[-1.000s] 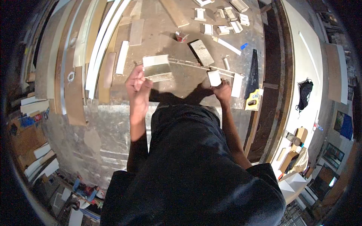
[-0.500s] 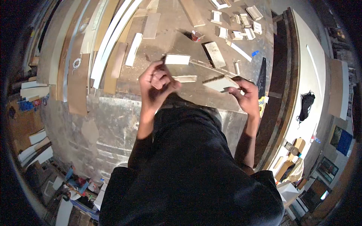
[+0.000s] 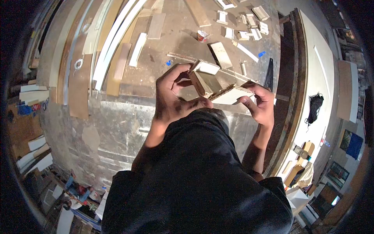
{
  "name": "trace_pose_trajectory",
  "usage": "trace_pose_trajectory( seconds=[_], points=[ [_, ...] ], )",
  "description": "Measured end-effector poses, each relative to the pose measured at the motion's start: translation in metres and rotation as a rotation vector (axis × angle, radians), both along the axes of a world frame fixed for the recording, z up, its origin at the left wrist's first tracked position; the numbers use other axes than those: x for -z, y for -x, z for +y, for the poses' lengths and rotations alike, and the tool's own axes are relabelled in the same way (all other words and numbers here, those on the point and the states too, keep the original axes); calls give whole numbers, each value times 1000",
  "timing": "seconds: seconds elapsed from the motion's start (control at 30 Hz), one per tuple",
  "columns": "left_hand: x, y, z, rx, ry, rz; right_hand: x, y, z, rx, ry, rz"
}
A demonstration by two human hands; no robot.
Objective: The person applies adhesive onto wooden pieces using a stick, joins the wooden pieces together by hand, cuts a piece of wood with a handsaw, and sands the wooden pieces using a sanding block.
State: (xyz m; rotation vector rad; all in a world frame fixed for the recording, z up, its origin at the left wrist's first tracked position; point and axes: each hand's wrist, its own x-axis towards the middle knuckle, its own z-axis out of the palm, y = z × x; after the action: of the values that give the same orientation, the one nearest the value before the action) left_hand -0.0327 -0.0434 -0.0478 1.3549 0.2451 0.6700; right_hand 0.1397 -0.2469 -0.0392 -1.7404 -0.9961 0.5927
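Observation:
Above the bench, my left hand (image 3: pixel 171 93) is closed around a small wooden frame (image 3: pixel 200 84) with short upright sides. The fingers are at its far left corner and the thumb is along its near edge. My right hand (image 3: pixel 260 103) pinches a flat, pale wooden piece (image 3: pixel 233 95) between thumb and fingers; a rough brown layer runs along its upper edge. This piece's left end meets or overlaps the near right corner of the frame; whether they touch, I cannot tell. Beyond the hands lies a loose wooden block (image 3: pixel 221 55) on the bench.
Several small assembled wooden pieces (image 3: pixel 255 34) lie at the far right of the workbench (image 3: pixel 179 23). Nearby are a red-and-white cup (image 3: pixel 201 36), a blue object (image 3: pixel 261 54) and a dark saw blade (image 3: pixel 269 74). Long boards (image 3: pixel 113 43) cover the left side.
My left hand has turned and shifted right with the frame, so its inside now shows. The flat piece in my right hand has come up against or close to the frame.

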Motion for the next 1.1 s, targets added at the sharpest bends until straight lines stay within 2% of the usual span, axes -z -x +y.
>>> trace_pose_trajectory(
  seconds=[0.13,0.2,0.4,0.53,0.63,0.7,0.83,0.9,0.93,1.0,1.07,1.1],
  points=[
    [-4,3,-4,-3,-85,7,1,2,-8,-15,-7,44],
    [-3,5,-3,80,-75,70,1,4,-9,-3,-41,87],
    [-15,7,-7,50,-162,44,-3,11,-12,-8,-66,179],
    [-14,10,-8,57,-82,97,1,13,-13,7,-96,158],
    [-8,13,-6,96,-48,-9,2,16,-16,30,-99,117],
    [-7,14,-7,80,-67,16,2,18,-16,38,-133,205],
    [-8,15,-8,96,-39,38,-7,22,-11,4,-136,174],
    [-6,14,-7,91,-12,-6,-8,26,-7,16,-171,293],
    [-1,14,-10,91,-11,-6,-6,27,-8,16,-170,292],
    [19,15,-19,-116,163,-178,8,27,-16,50,-164,286],
    [51,34,-5,-85,195,39,41,20,-25,61,-157,294],
    [70,43,1,-86,174,113,59,21,-24,148,-83,376]
  ],
)
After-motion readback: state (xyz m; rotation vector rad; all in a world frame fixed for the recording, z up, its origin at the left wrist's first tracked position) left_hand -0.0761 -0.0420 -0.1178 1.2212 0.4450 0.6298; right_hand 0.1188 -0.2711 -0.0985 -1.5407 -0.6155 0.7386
